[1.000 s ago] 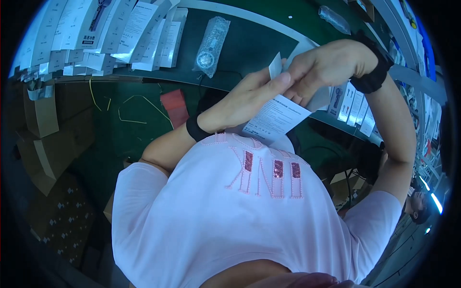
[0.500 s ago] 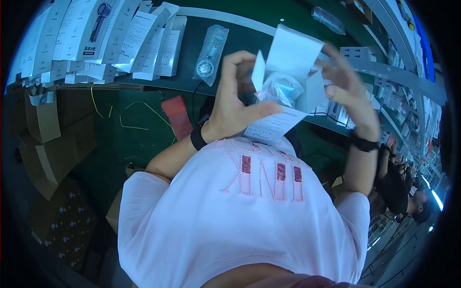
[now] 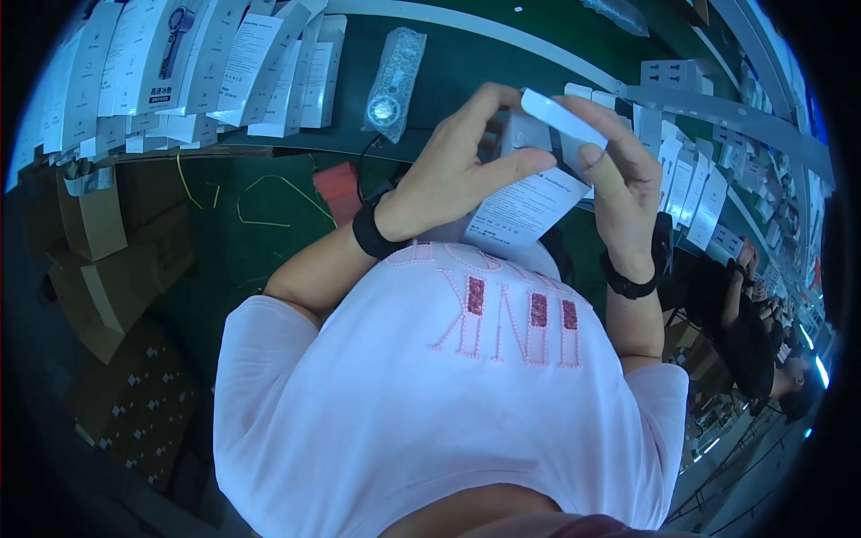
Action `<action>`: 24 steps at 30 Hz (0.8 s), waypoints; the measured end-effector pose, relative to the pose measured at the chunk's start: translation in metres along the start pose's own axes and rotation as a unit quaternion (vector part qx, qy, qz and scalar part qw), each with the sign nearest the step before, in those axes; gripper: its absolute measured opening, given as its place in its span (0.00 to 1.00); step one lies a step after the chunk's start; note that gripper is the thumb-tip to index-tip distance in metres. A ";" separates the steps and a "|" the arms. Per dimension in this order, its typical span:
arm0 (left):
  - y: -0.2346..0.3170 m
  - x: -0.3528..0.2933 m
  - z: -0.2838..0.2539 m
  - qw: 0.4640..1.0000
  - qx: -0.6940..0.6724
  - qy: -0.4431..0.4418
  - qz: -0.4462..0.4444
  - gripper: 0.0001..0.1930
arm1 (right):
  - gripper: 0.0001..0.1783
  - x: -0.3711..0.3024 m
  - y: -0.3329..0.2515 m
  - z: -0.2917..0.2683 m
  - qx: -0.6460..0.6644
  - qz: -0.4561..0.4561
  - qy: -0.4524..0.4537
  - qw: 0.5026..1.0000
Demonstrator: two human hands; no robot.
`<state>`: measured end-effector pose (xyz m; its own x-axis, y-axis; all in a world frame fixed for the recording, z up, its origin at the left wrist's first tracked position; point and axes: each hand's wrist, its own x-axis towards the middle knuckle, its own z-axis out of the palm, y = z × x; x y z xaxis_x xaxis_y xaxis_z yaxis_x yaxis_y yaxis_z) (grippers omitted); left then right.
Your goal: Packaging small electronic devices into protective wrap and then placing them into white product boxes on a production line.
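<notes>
A white cardboard box (image 3: 525,211) with printed text on its side is held in front of my chest. My left hand (image 3: 453,179) grips it from the left, thumb across the top edge of the printed side. Around the top flap (image 3: 563,118) my right hand (image 3: 628,170) is curled, its thumb and fingers pressing the folded edge over the opening. Little of the box's inside shows now; flap and fingers hide it. Beyond my left hand, a bubble-wrapped handheld fan (image 3: 395,85) lies on the green worktable.
Printed white boxes (image 3: 134,72) stand in a row at the left of the table. More white boxes (image 3: 691,184) are at the right, by a metal rail. Brown cartons (image 3: 94,215) sit on the floor at left. A person in black (image 3: 749,332) is at far right.
The raised top flap has come down over the opening, covering the clear-wrapped contents. My right hand, blurred beside the box before, has closed on the flap.
</notes>
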<state>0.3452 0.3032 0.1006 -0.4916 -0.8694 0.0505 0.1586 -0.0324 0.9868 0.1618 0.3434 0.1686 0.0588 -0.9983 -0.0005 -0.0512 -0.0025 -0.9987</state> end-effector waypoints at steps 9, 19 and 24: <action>-0.003 -0.003 -0.006 0.999 0.014 -0.009 -0.037 0.36 | 0.14 -0.006 0.000 0.000 -0.115 0.000 -0.033 0.993; 0.001 0.001 -0.005 0.998 -0.025 -0.031 -0.057 0.34 | 0.14 0.002 -0.022 0.001 -0.268 0.005 -0.073 0.961; -0.001 0.010 -0.002 0.994 -0.058 -0.082 -0.034 0.34 | 0.13 0.011 -0.029 -0.008 -0.341 0.005 -0.075 0.937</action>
<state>0.3416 0.2937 0.1003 -0.6364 -0.7711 0.0182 0.2131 -0.1531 0.9650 0.1558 0.3321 0.1977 0.1917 -0.9791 -0.0687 -0.6747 -0.0806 -0.7337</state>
